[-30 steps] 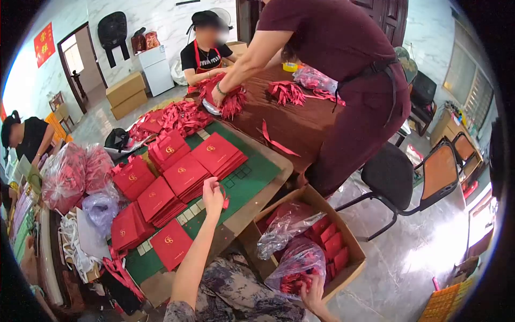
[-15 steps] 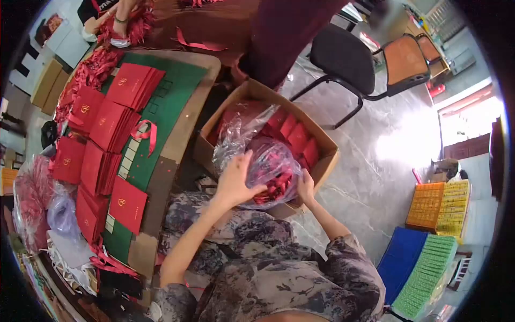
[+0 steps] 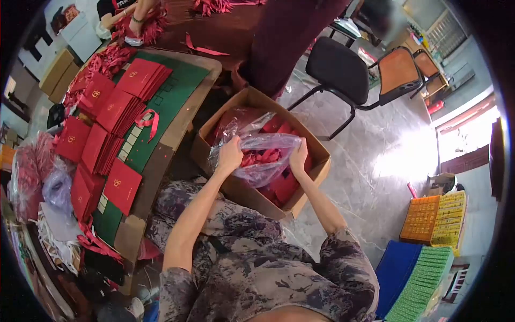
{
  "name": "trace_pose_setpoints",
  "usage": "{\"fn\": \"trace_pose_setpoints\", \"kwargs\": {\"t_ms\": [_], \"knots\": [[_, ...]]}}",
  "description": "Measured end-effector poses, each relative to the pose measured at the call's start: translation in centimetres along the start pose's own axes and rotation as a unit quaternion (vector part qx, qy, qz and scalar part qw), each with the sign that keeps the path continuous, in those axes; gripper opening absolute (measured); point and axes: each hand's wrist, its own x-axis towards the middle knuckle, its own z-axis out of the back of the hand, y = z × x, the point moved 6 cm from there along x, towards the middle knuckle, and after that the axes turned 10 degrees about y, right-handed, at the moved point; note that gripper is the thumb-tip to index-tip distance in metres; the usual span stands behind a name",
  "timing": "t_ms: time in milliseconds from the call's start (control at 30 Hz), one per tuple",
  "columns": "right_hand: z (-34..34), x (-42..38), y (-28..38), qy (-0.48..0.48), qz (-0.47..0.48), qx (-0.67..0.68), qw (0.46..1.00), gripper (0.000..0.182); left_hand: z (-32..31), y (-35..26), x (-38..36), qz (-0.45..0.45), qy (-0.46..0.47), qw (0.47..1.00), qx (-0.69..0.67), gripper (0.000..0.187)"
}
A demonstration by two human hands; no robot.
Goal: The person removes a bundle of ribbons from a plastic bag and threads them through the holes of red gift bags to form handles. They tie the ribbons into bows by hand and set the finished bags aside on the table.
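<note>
Since half a second ago, both of your hands have shifted from cupping the bag's bulging sides to pinching its upper edge and drawing it wide, so the clear plastic bag (image 3: 263, 158) now sags open over the cardboard box (image 3: 314, 174) instead of sitting in it as a tight bundle. Your left hand (image 3: 229, 155) is closed on the plastic at the side of the box nearest the green table mat (image 3: 177, 94); your right hand (image 3: 298, 156) is closed on the opposite edge, toward the side of the box that faces the black chair (image 3: 338, 70). Small red pieces (image 3: 260, 156) lie loose in the bag, which hangs just above the red packets (image 3: 284, 185) stacked in the box bottom.

To handle this well, keep the two pinches level and the mouth taut, so the contents settle toward the middle rather than spilling over a slack lip. Hold it low over the box: anything that slips should land inside. Thin film like this probably tears under a sharp tug, so spread it slowly.
</note>
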Motion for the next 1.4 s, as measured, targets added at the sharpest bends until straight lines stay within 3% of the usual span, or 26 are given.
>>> {"fn": "trace_pose_setpoints", "kwargs": {"t_ms": [200, 267, 333, 433, 567, 667, 733, 867, 933, 1000, 1067, 1133, 1167, 1200, 1267, 1333, 1400], "knots": [[1.7, 3.7, 7.5, 0.006, 0.091, 0.021, 0.996, 0.01, 6.6, -4.4, 0.3, -0.076, -0.02, 0.997, 0.023, 0.022], [2.4, 5.0, 10.3, 0.009, 0.112, 0.035, 0.993, 0.013, 9.6, -6.6, 0.2, -0.064, 0.0, 0.998, 0.016, 0.022], [3.5, 5.8, 15.2, -0.03, 0.142, 0.021, 0.989, 0.015, 12.8, -9.1, 0.1, -0.103, -0.03, 0.994, 0.001, 0.021], [4.2, 9.4, 19.0, -0.025, 0.178, 0.067, 0.981, 0.016, 17.7, -12.2, 0.3, -0.073, -0.006, 0.996, -0.058, 0.019], [5.0, 13.5, 28.0, 0.0, 0.245, 0.146, 0.958, 0.014, 24.3, -16.9, 1.6, -0.149, -0.053, 0.985, -0.066, 0.017], [4.5, 17.4, 32.5, -0.014, 0.223, 0.239, 0.945, 0.011, 28.4, -18.8, 4.0, -0.186, -0.07, 0.97, -0.141, 0.013], [3.8, 19.0, 35.7, -0.001, 0.233, 0.261, 0.937, 0.012, 31.0, -19.5, 5.9, -0.139, -0.055, 0.973, -0.173, 0.012], [1.2, 22.6, 40.1, -0.018, 0.276, 0.3, 0.913, 0.013, 35.1, -20.5, 9.0, -0.141, -0.073, 0.96, -0.228, 0.014], [-0.3, 24.4, 42.5, -0.032, 0.296, 0.313, 0.902, 0.014, 37.3, -19.6, 11.3, -0.119, -0.125, 0.954, -0.244, 0.013], [-1.3, 25.6, 45.4, -0.081, 0.347, 0.223, 0.907, 0.012, 39.3, -19.4, 13.3, -0.158, -0.153, 0.946, -0.239, 0.015], [-3.1, 27.0, 48.3, -0.098, 0.352, 0.236, 0.9, 0.012, 41.6, -20.0, 14.0, -0.165, -0.231, 0.935, -0.213, 0.02], [-4.3, 28.2, 50.6, -0.188, 0.413, 0.24, 0.858, 0.01, 43.6, -19.6, 15.0, -0.16, -0.265, 0.92, -0.239, 0.018], [-5.1, 29.4, 51.3, -0.179, 0.436, 0.229, 0.852, 0.008, 44.7, -19.9, 15.1, -0.219, -0.297, 0.911, -0.185, 0.018], [-5.7, 29.9, 52.1, -0.18, 0.437, 0.23, 0.851, 0.008, 45.4, -20.4, 15.1, -0.276, -0.328, 0.894, -0.131, 0.018], [-6.8, 29.2, 53.0, -0.228, 0.44, 0.206, 0.844, 0.012, 44.5, -19.6, 14.3, -0.254, -0.333, 0.893, -0.163, 0.019], [-9.0, 29.5, 51.5, -0.214, 0.445, 0.21, 0.844, 0.014, 42.0, -18.3, 12.2, -0.297, -0.392, 0.869, -0.042, 0.02], [-12.5, 29.6, 48.8, -0.117, 0.42, 0.217, 0.874, 0.012, 38.5, -14.7, 11.9, -0.199, -0.312, 0.926, -0.08, 0.021]]}}
